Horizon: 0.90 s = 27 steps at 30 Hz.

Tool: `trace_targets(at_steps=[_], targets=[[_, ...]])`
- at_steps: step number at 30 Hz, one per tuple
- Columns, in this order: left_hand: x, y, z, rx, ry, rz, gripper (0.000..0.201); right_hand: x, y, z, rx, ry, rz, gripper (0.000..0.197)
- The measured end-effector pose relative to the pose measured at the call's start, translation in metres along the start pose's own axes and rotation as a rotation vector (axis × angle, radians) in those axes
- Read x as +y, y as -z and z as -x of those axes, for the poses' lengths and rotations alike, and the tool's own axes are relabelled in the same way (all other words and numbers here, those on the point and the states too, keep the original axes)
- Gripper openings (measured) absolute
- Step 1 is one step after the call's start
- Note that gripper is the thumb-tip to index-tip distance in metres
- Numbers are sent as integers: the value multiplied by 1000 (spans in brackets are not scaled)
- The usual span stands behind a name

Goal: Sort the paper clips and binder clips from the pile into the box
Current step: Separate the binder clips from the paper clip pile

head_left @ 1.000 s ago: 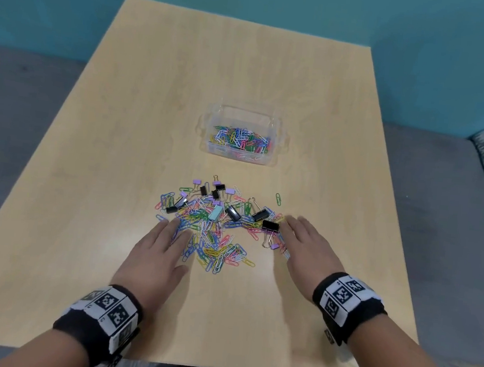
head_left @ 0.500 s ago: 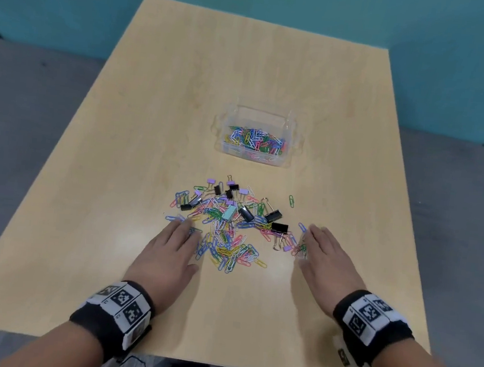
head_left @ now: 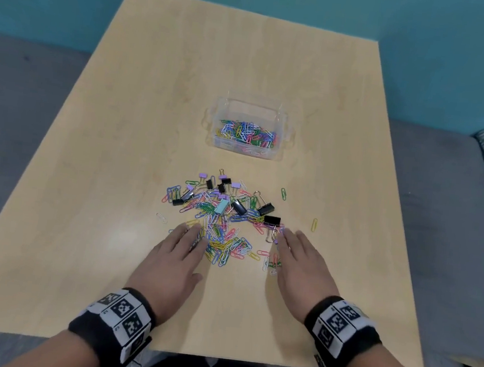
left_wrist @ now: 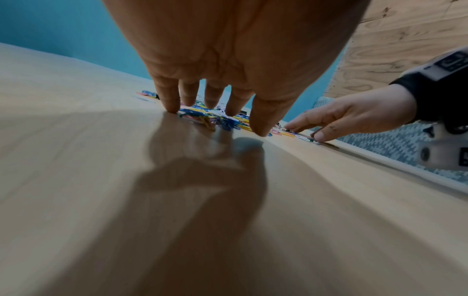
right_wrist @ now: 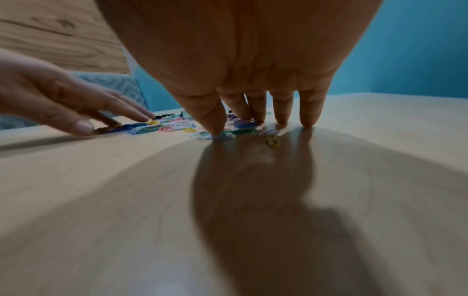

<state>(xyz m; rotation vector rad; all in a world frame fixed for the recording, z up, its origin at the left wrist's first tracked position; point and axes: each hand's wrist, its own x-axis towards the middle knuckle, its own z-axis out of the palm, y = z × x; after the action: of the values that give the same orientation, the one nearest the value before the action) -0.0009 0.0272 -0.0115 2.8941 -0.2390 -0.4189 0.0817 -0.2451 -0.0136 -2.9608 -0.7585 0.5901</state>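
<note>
A pile of coloured paper clips and binder clips (head_left: 223,214) lies on the wooden table (head_left: 120,142) in front of me. Black, purple and pale-blue binder clips sit in its far half. My left hand (head_left: 180,254) lies flat with straight fingers touching the pile's near left edge (left_wrist: 202,114). My right hand (head_left: 295,259) lies flat at the near right edge, fingertips (right_wrist: 258,120) pressing on a few clips. Neither hand holds anything. Beyond the pile stands a clear plastic box (head_left: 282,119) with several coloured paper clips inside.
Stray clips lie apart from the pile: a green one (head_left: 283,194), a yellow one (head_left: 314,225) to the right and a white one (head_left: 161,217) to the left. Grey floor surrounds the table; a teal wall stands behind it.
Both hands stay flat at the pile's near edge. The right hand has slid slightly outward and nearer, dragging a few clips; a yellow clip now lies apart at the right.
</note>
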Motion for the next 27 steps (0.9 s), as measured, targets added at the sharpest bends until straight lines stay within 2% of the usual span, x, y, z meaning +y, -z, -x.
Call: trace_targets(at_steps=[5,7,9,12,17,21,24,27], targets=[[-4,-4,2,0,10,21,61,-11,3,22,43,-15,-113,52],[-5,-4,3,20,10,19,60,-8,3,19,49,-20,-170,57],[-5,-5,3,32,7,7,60,-2,4,8,36,50,-140,65],[-6,-6,0,31,14,-5,61,7,5,-6,-8,115,-87,69],[-11,-7,1,25,40,-15,62,16,5,11,7,-8,-86,54],[-14,-6,2,47,63,39,58,9,13,30,6,-11,-182,46],[-9,-4,-8,95,83,46,59,22,27,8,89,-121,-243,52],[-1,-2,-23,91,94,41,68,34,26,-16,20,-155,-238,61]])
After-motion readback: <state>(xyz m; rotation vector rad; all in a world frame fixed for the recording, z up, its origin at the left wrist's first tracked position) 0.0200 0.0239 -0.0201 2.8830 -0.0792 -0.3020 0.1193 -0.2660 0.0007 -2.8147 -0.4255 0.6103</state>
